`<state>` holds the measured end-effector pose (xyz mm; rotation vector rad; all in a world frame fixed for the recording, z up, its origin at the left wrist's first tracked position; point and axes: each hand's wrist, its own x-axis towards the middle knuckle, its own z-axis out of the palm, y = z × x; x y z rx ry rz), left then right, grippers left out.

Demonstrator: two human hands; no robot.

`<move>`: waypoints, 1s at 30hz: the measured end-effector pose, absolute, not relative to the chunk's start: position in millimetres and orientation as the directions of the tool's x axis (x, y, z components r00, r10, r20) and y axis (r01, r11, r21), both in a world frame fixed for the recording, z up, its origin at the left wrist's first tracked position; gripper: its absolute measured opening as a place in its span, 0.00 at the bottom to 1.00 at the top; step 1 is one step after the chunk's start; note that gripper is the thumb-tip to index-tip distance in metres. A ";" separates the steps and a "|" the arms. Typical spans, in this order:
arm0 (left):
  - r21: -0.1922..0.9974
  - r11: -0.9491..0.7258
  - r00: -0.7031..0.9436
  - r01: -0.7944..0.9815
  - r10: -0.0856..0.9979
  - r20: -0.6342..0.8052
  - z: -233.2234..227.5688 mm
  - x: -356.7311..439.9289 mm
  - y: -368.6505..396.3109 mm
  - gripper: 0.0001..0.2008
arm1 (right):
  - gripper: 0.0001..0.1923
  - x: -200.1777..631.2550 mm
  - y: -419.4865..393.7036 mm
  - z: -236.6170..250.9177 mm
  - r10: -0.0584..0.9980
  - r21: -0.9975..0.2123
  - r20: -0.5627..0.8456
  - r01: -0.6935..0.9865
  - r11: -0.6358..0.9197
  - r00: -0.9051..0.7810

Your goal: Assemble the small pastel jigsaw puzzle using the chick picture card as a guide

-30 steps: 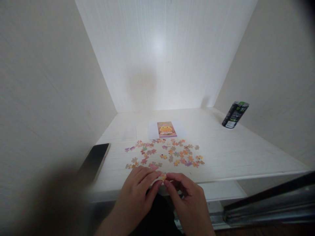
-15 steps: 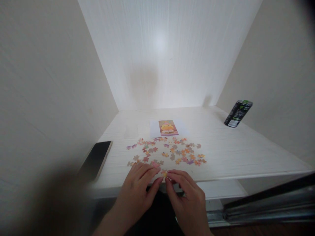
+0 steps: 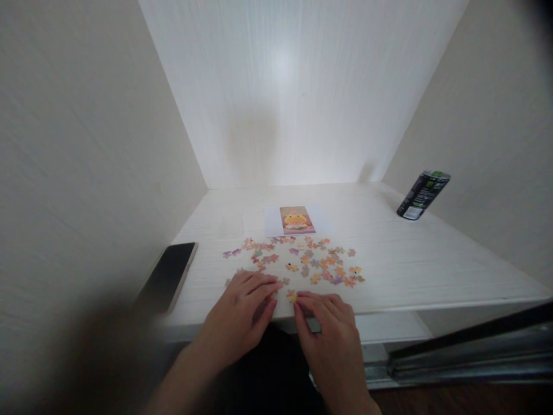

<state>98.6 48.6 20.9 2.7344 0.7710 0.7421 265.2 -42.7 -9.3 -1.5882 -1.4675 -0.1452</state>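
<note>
My right hand (image 3: pixel 330 323) pinches a small yellow and pink jigsaw piece (image 3: pixel 292 295) between thumb and forefinger, close to the table's front edge. To its left, my left hand (image 3: pixel 244 302) lies low over the table with fingers stretched and the thumb apart. Its fingertips are beside pinkish and grey jigsaw pieces (image 3: pixel 284 281), and it covers some pieces under it. Many loose jigsaw pieces (image 3: pixel 317 262) in orange, pink, purple and grey lie spread beyond both hands. Behind them rests a picture card (image 3: pixel 297 220) of a yellow cartoon figure, on white paper (image 3: pixel 273 222).
A dark-screened phone (image 3: pixel 168 276) lies at the left table edge. At the back right stands a black drink can (image 3: pixel 422 196). Pale panels (image 3: pixel 280 115) enclose the white table (image 3: pixel 410 271) at the back and both sides.
My left hand has drawn away from the held piece, opening a gap between my hands. The right hand keeps the piece. The view has shifted slightly.
</note>
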 end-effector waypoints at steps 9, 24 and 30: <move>0.299 -0.847 0.758 0.440 0.529 0.383 19.0 97.9 50.3 0.17 | 0.07 261.6 -36.0 4.2 0.811 -0.524 0.495 0.852 -0.009 0.313; 0.299 -0.844 0.754 0.446 0.534 0.383 19.7 98.2 48.9 0.15 | 0.05 261.1 -26.1 0.5 0.825 -0.532 0.466 0.846 -0.027 0.319; 0.301 -0.841 0.753 0.450 0.538 0.380 20.6 98.6 48.1 0.15 | 0.03 256.8 -23.5 -3.9 0.772 -0.516 0.516 0.854 -0.064 0.370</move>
